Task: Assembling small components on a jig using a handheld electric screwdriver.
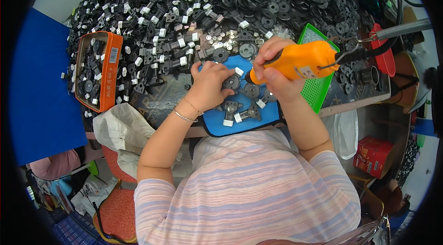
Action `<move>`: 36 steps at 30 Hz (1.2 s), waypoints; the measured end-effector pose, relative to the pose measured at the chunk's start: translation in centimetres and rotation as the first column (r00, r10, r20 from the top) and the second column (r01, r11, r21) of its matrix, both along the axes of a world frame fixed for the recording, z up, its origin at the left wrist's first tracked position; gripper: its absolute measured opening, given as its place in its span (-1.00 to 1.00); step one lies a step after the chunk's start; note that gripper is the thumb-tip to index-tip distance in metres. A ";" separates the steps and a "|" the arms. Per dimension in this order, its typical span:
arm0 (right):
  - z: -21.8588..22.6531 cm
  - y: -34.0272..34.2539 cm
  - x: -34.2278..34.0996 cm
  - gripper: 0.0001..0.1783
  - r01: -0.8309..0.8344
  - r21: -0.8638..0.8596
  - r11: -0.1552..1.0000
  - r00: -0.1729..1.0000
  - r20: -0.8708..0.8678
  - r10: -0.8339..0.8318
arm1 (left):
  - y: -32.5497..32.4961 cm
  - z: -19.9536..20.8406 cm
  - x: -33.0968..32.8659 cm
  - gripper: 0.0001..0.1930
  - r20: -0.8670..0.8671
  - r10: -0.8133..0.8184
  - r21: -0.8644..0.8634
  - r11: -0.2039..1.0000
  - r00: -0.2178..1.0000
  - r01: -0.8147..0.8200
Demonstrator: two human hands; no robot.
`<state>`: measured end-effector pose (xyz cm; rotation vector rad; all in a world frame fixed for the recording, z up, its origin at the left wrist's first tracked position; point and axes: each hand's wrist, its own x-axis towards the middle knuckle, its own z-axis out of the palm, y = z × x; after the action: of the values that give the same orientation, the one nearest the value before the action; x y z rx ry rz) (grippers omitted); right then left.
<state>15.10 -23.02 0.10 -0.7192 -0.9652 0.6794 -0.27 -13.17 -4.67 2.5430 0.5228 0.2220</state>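
At the left, an orange tin (112, 70) is holding some black pieces, and beside it a big heap (159, 33) of black pieces with white ends is covering the table. The left hand (210, 83) is bending its fingers and thumb around a black part (233, 82), which is lying on the blue mat (217, 124). Nearer to the body, other parts (230, 108) are lying on the same mat. The right hand (279, 72) is gripping an orange driver (302, 60), whose nose is pointing left, towards the held part; whether the tip is touching it, I cannot tell. Further right, a green tray (314, 92) is lying beside the mat.

In my judgement, the person is doing a fastening step on this part. The next move is calling for a steady left hold and a well-aligned tip.
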 end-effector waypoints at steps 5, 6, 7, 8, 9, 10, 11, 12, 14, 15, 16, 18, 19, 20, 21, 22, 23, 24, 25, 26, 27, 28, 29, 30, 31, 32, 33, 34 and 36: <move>0.0 -0.1 0.1 -0.72 -0.005 0.013 1.000 1.000 0.015 0.005 | -0.7 0.7 0.0 -0.43 -0.007 0.037 0.048 0.998 0.999 -0.037; 0.0 0.0 0.1 -0.71 -0.005 0.010 1.000 1.000 0.014 0.005 | -0.8 0.7 0.0 -0.43 -0.006 0.035 0.046 0.998 0.999 -0.035; 0.0 0.0 0.1 -0.71 -0.005 0.007 1.000 1.000 0.014 0.005 | -0.8 0.6 -0.1 -0.42 0.038 0.047 0.064 0.997 0.998 -0.049; 0.0 -0.1 0.1 -0.71 -0.006 0.008 1.000 1.000 0.013 0.006 | -1.0 0.6 -0.2 -0.41 0.082 0.061 0.083 0.994 0.995 -0.068; 0.0 -0.2 0.1 -0.71 -0.010 0.007 1.000 1.000 0.021 0.010 | -1.0 0.6 -0.2 -0.41 0.082 0.062 0.083 0.994 0.995 -0.068; -0.1 -0.2 0.1 -0.71 -0.014 0.006 1.000 0.999 0.028 0.014 | -1.0 0.5 -0.3 -0.43 0.077 0.061 0.081 0.994 0.995 -0.068; 0.0 -0.2 0.1 -0.71 -0.014 0.006 1.000 0.999 0.029 0.014 | -1.0 0.5 -0.3 -0.46 0.073 0.060 0.080 0.995 0.995 -0.066; 0.0 -0.3 0.1 -0.71 -0.018 0.010 1.000 1.000 0.024 0.018 | -1.0 0.4 -0.3 -0.46 0.074 0.060 0.080 0.995 0.995 -0.066; 0.1 -0.2 0.1 -0.71 -0.023 0.014 1.000 1.000 0.020 0.023 | -0.9 0.0 -0.3 -0.47 0.038 0.066 0.082 0.994 0.997 -0.069; 0.0 -0.1 0.1 -0.73 -0.012 0.025 1.000 0.997 0.078 0.010 | -0.8 -0.1 -0.3 -0.47 0.039 0.066 0.083 0.994 0.997 -0.069; -0.1 -0.1 0.2 -0.72 -0.002 0.037 0.999 0.991 0.135 -0.003 | -0.8 -0.2 -0.3 -0.49 0.041 0.071 0.072 0.995 0.997 -0.074; 0.1 0.0 -0.1 -0.72 -0.001 0.031 1.000 0.992 0.125 -0.003 | -0.7 -0.4 -0.2 -0.51 0.043 0.076 0.061 0.995 0.996 -0.078; 0.2 0.1 -0.2 -0.72 -0.001 0.024 1.000 0.993 0.114 -0.002 | -0.7 -0.5 -0.2 -0.53 0.059 0.080 0.052 0.995 0.995 -0.083; 0.2 0.2 -0.2 -0.72 -0.001 0.024 1.000 0.993 0.115 -0.001 | -0.7 -0.6 -0.1 -0.55 0.075 0.086 0.042 0.995 0.994 -0.089; 0.2 0.3 -0.2 -0.72 0.001 0.008 1.000 0.989 0.150 -0.002 | -0.7 -0.6 -0.1 -0.55 0.075 0.087 0.042 0.995 0.993 -0.090; 0.2 0.5 -0.2 -0.72 0.003 -0.009 1.000 0.983 0.185 -0.001 | -0.7 -0.6 -0.1 -0.55 0.056 0.093 0.037 0.995 0.994 -0.096; 0.0 0.6 -0.3 -0.72 0.002 -0.008 1.000 0.983 0.185 -0.001 | -0.7 -0.6 -0.1 -0.56 0.037 0.099 0.033 0.994 0.994 -0.100; -0.3 0.8 -0.5 -0.72 0.016 -0.020 1.000 0.982 0.189 -0.012 | -0.7 -0.6 0.0 -0.56 0.037 0.100 0.033 0.994 0.994 -0.101; -0.5 1.0 -0.6 -0.71 0.029 -0.032 0.999 0.981 0.193 -0.023 | -0.7 -0.5 0.0 -0.56 0.020 0.101 0.022 0.995 0.995 -0.102; -0.7 1.3 -0.7 -0.71 0.028 -0.032 0.999 0.981 0.192 -0.022 | -0.7 -0.4 0.1 -0.57 0.004 0.102 0.010 0.995 0.995 -0.102; -0.8 1.7 -0.7 -0.71 0.058 0.000 0.998 0.972 0.226 -0.057 | -0.7 -0.3 0.2 -0.57 0.004 0.103 0.010 0.995 0.995 -0.103; -0.8 1.9 -0.8 -0.70 0.087 0.033 0.996 0.961 0.259 -0.092 | -0.7 -0.2 0.2 -0.57 0.000 0.103 0.013 0.995 0.995 -0.103; -0.8 2.0 -1.0 -0.70 0.083 0.032 0.996 0.962 0.259 -0.089 | -0.7 -0.1 0.2 -0.58 -0.003 0.106 0.015 0.994 0.994 -0.106; -0.8 1.9 -1.3 -0.70 0.081 -0.010 0.997 0.978 0.195 -0.078 | -0.7 -0.1 0.2 -0.58 -0.004 0.109 0.014 0.994 0.994 -0.108; -0.8 2.0 -1.4 -0.71 0.076 -0.052 0.996 0.989 0.130 -0.069 | -0.7 -0.1 0.2 -0.58 -0.010 0.109 0.013 0.994 0.994 -0.109; -0.8 2.0 -1.5 -0.71 0.075 -0.053 0.996 0.989 0.130 -0.067 | -0.7 -0.1 0.2 -0.58 -0.017 0.109 0.012 0.994 0.994 -0.109; -0.8 2.1 -1.5 -0.71 0.069 -0.044 0.997 0.990 0.126 -0.063 | -0.7 -0.1 0.2 -0.58 -0.017 0.110 0.011 0.994 0.994 -0.110; -0.8 2.2 -1.5 -0.71 0.064 -0.034 0.997 0.991 0.122 -0.059 | -0.7 -0.2 0.2 -0.58 -0.011 0.108 0.011 0.994 0.994 -0.108; -0.8 2.3 -1.6 -0.71 0.058 -0.040 0.998 0.990 0.130 -0.052 | -0.6 -0.3 0.2 -0.58 -0.005 0.105 0.010 0.994 0.994 -0.105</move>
<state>13.48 -20.74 -0.73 -0.8331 -1.0474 0.6129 -0.07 -13.77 -4.94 2.5290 0.6596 0.2561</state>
